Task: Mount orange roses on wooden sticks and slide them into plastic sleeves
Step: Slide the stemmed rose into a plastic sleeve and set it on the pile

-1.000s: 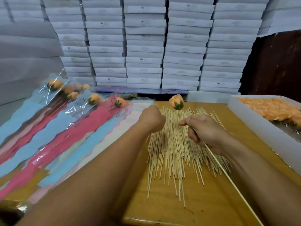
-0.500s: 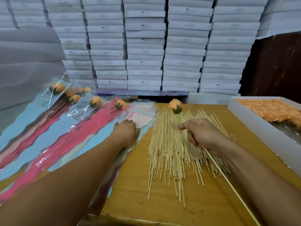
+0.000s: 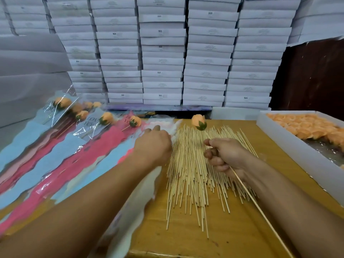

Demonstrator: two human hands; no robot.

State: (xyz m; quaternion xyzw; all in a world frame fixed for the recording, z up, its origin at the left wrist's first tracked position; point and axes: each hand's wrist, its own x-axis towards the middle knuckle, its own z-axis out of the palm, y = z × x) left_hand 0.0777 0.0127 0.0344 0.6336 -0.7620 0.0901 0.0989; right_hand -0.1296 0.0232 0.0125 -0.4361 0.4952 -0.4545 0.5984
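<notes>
My right hand (image 3: 227,155) grips a wooden stick (image 3: 260,211) that carries an orange rose (image 3: 198,121) at its far end; the stick's near end runs off toward the bottom right. Under that hand lies a spread pile of bare sticks (image 3: 188,179). My left hand (image 3: 154,144) reaches to the top end of a pale plastic sleeve (image 3: 141,192), its fingers lying on it; the sleeve is blurred. Further left lie several pink and blue sleeves (image 3: 78,164), some with roses inside (image 3: 106,118).
A white box (image 3: 297,151) of loose orange roses (image 3: 307,127) stands along the right side of the wooden table (image 3: 186,239). Stacks of flat white boxes (image 3: 162,53) form a wall behind. A dark panel (image 3: 316,75) is at the back right.
My left hand left the stick pile, went left onto the sleeves, then came back right and forward to the pale sleeve. My right hand kept its grip on the rose stick.
</notes>
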